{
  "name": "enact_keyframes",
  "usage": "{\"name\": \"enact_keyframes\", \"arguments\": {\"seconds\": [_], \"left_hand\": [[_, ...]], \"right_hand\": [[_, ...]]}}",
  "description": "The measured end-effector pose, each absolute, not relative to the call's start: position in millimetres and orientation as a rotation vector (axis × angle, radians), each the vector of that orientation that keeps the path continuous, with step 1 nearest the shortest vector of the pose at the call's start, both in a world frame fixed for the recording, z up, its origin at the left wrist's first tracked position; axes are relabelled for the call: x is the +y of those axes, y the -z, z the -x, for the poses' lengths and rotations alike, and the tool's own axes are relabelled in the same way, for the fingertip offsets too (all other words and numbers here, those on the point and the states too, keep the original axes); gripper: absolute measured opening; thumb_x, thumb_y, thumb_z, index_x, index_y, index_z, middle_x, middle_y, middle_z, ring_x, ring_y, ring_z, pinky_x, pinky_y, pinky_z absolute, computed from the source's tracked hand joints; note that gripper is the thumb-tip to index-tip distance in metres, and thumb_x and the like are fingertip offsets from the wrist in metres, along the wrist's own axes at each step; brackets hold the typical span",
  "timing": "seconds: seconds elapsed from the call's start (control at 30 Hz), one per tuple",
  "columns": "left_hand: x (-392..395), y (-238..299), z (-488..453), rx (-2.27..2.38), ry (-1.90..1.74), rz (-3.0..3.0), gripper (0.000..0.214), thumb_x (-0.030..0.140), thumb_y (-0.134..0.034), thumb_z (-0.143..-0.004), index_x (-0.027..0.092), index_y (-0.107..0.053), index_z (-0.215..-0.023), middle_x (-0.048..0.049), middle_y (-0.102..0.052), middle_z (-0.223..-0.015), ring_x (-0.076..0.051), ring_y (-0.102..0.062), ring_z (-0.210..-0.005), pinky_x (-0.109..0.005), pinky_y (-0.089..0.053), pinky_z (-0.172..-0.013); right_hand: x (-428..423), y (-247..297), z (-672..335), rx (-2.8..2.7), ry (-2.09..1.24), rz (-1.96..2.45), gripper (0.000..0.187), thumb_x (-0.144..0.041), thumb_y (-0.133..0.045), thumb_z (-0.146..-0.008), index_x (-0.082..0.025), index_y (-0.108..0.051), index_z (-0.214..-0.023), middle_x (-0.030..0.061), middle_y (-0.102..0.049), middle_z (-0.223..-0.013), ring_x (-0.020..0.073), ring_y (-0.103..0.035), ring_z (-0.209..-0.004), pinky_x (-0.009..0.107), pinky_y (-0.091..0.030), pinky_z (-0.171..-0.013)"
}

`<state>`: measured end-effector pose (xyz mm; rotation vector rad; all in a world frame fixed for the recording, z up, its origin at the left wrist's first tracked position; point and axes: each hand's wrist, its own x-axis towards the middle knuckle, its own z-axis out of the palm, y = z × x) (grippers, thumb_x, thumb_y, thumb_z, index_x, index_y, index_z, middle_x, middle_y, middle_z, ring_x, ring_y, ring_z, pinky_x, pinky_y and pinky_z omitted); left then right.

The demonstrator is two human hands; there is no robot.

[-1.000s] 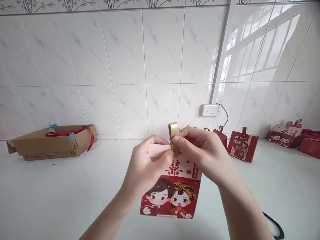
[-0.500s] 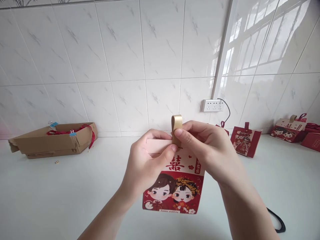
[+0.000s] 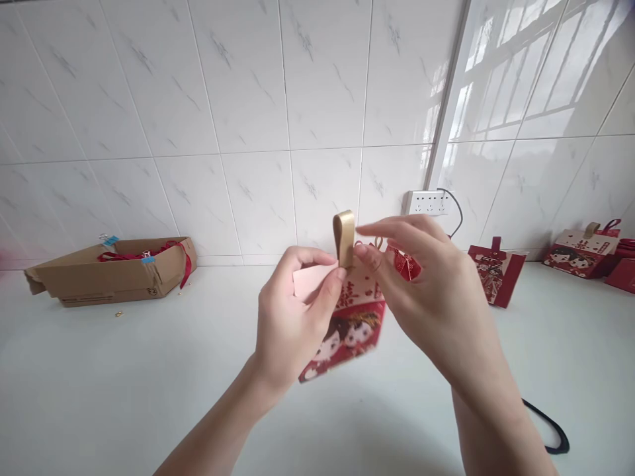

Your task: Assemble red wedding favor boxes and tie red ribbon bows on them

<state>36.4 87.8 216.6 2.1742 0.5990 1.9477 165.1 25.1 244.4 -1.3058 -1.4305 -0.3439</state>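
A red and pale pink gift box (image 3: 353, 330) with two cartoon faces hangs tilted and slightly blurred in front of me. Its top edge is pinched between the thumb and fingers of my left hand (image 3: 297, 311). From that edge stands a gold ribbon loop (image 3: 345, 235), its base at my left thumb tip. Beside the loop, my right hand (image 3: 421, 264) has its fingers spread, the index finger stretched out near the ribbon. Its thumb is close to the box top; whether it touches cannot be made out.
On the left stands a cardboard tray (image 3: 109, 284) with red ribbons and clips, small gold pieces (image 3: 118, 313) before it. More red boxes (image 3: 496, 274) stand at the right, by the tiled wall with a power socket (image 3: 427, 202). A black loop (image 3: 558, 439) lies near my right forearm.
My right hand has let go of the gold ribbon loop and spread its fingers, moving slightly right. The box, still in my left hand, has risen and tilted.
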Motion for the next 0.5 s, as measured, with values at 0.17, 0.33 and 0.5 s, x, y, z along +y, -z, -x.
{"name": "enact_keyframes", "arguments": {"seconds": [0.17, 0.33, 0.5], "left_hand": [[98, -205, -41, 0.478, -2.248, -2.402, 0.017, 0.009, -0.061, -0.081, 0.022, -0.054, -0.091, 0.0037, -0.058, -0.074, -0.008, -0.058, -0.066, -0.019, -0.049, -0.058], [77, -192, -57, 0.525, -1.742, -2.394, 0.028, 0.01, -0.048, -0.087, 0.021, -0.044, -0.113, -0.0075, -0.062, -0.101, -0.017, -0.063, -0.095, -0.027, -0.054, -0.074], [71, -196, -54, 0.358, -1.295, -2.333, 0.043, 0.021, -0.053, -0.084, 0.018, -0.041, -0.125, -0.0135, -0.055, -0.124, -0.024, -0.055, -0.114, -0.036, -0.051, -0.091]], "right_hand": [[21, -242, -161, -1.607, 0.072, 1.451, 0.032, -0.052, -0.05, -0.087, -0.021, -0.058, -0.084, 0.0052, -0.064, -0.087, 0.018, -0.062, -0.076, 0.026, -0.047, -0.059], [22, -244, -157, -1.561, -0.247, 1.498, 0.042, -0.061, -0.04, -0.088, -0.02, -0.047, -0.083, 0.0034, -0.064, -0.073, 0.0159, -0.061, -0.063, 0.024, -0.043, -0.05], [36, -247, -178, -1.487, -0.151, 1.643, 0.035, -0.042, -0.041, -0.091, -0.019, -0.046, -0.065, -0.0004, -0.052, -0.052, 0.0104, -0.046, -0.046, 0.023, -0.033, -0.042]]}}
